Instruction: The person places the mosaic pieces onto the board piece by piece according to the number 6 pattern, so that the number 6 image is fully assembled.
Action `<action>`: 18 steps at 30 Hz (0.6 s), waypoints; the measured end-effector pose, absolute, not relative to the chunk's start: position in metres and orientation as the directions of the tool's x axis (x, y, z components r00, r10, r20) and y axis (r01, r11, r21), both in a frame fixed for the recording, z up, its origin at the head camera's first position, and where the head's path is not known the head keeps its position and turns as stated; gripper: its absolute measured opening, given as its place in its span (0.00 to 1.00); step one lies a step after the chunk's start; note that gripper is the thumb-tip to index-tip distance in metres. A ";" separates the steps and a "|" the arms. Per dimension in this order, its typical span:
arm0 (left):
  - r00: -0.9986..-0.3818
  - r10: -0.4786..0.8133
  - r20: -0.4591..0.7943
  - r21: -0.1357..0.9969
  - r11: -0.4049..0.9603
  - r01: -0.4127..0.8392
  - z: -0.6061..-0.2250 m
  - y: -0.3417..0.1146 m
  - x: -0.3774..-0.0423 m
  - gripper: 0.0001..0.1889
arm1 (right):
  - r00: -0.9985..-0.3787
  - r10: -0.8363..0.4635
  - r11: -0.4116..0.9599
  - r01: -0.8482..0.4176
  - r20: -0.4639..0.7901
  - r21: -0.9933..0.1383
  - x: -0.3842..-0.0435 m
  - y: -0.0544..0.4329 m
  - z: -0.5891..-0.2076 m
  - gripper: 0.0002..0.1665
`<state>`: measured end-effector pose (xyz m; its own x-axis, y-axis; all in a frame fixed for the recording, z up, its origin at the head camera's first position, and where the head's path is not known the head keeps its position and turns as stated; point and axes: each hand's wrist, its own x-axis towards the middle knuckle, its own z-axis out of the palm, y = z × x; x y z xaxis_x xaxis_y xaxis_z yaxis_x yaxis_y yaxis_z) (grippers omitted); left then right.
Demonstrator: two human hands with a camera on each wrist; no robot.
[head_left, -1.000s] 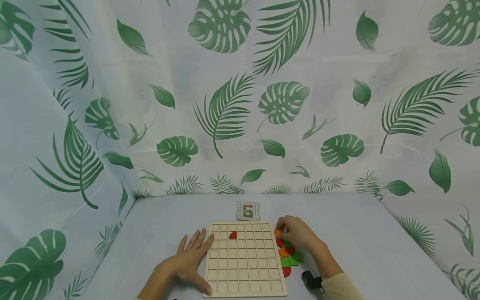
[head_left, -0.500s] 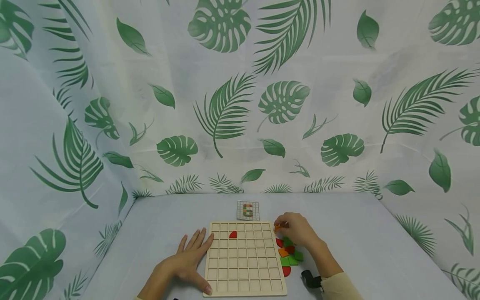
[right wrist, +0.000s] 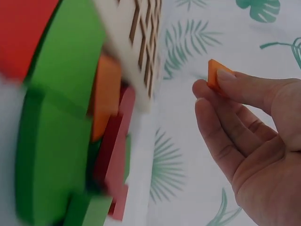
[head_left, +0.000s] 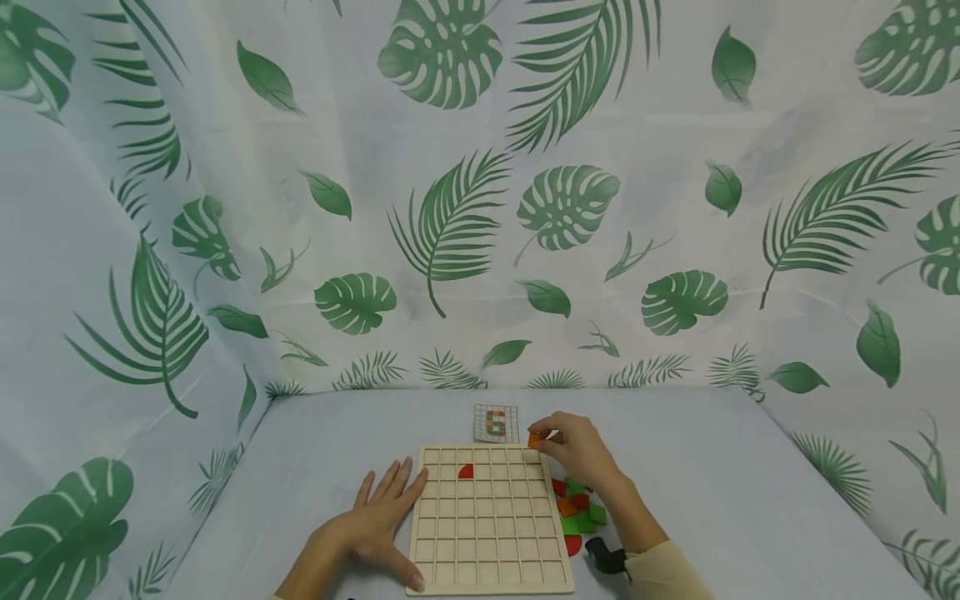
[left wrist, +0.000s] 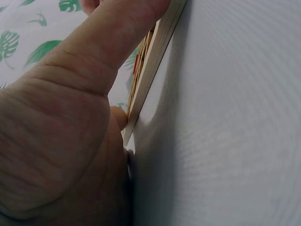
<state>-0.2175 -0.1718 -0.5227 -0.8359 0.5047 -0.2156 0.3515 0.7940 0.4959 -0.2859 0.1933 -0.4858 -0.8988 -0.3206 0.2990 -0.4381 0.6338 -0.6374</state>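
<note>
My right hand (head_left: 581,452) pinches an orange square tile (right wrist: 214,74) between thumb and fingers, above the far right corner of a wooden grid board (head_left: 486,527). In the right wrist view the right hand (right wrist: 263,127) is raised off the table. My left hand (head_left: 372,521) rests along the board's left edge with fingers spread and straight, its thumb at the near left corner. One red quarter-round tile (head_left: 467,472) lies in a cell of the board's second row. From the left wrist view, the left hand (left wrist: 61,113) touches the board's side (left wrist: 155,70).
Several loose red, green and orange tiles (head_left: 585,522) lie heaped along the board's right side. A small printed card (head_left: 496,423) showing a coloured 6 on a grid lies beyond the far edge. A black device (head_left: 604,557) sits at my right wrist. Leaf-patterned cloth surrounds the table.
My right hand has lifted the orange tile from the heap's far end and carried it left and away to the board's far right corner. The left hand has stayed in place.
</note>
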 end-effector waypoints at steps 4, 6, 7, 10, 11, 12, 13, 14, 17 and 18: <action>-0.834 0.507 -0.218 0.504 0.790 0.349 -0.524 -0.172 -0.217 0.80 | -0.882 -0.345 0.607 -0.471 0.322 -0.640 -0.286 0.183 -0.484 0.14; -0.833 0.508 -0.218 0.506 0.789 0.349 -0.524 -0.172 -0.217 0.80 | -0.875 -0.357 0.604 -0.482 0.325 -0.635 -0.287 0.177 -0.483 0.14; -0.833 0.509 -0.218 0.507 0.788 0.349 -0.524 -0.172 -0.217 0.80 | -0.873 -0.363 0.605 -0.486 0.324 -0.631 -0.287 0.174 -0.482 0.14; -0.833 0.510 -0.216 0.502 0.790 0.353 -0.524 -0.173 -0.217 0.80 | -0.873 -0.374 0.601 -0.485 0.313 -0.636 -0.288 0.166 -0.481 0.14; -0.833 0.510 -0.215 0.499 0.790 0.356 -0.524 -0.173 -0.217 0.80 | -0.874 -0.375 0.599 -0.483 0.310 -0.638 -0.289 0.163 -0.480 0.14; -0.832 0.512 -0.214 0.496 0.791 0.359 -0.524 -0.173 -0.217 0.80 | -0.873 -0.378 0.595 -0.484 0.307 -0.642 -0.289 0.160 -0.480 0.14; -0.832 0.513 -0.213 0.496 0.790 0.360 -0.524 -0.173 -0.217 0.80 | -0.874 -0.379 0.590 -0.482 0.305 -0.648 -0.288 0.157 -0.479 0.14; -0.831 0.513 -0.213 0.495 0.790 0.361 -0.524 -0.173 -0.218 0.80 | -0.875 -0.379 0.584 -0.479 0.302 -0.656 -0.288 0.153 -0.478 0.14; -0.831 0.514 -0.215 0.497 0.790 0.360 -0.524 -0.173 -0.218 0.80 | -0.876 -0.387 0.560 -0.472 0.288 -0.681 -0.287 0.145 -0.477 0.14; -0.831 0.513 -0.216 0.498 0.790 0.358 -0.524 -0.173 -0.218 0.80 | -0.877 -0.389 0.554 -0.467 0.282 -0.689 -0.287 0.142 -0.476 0.14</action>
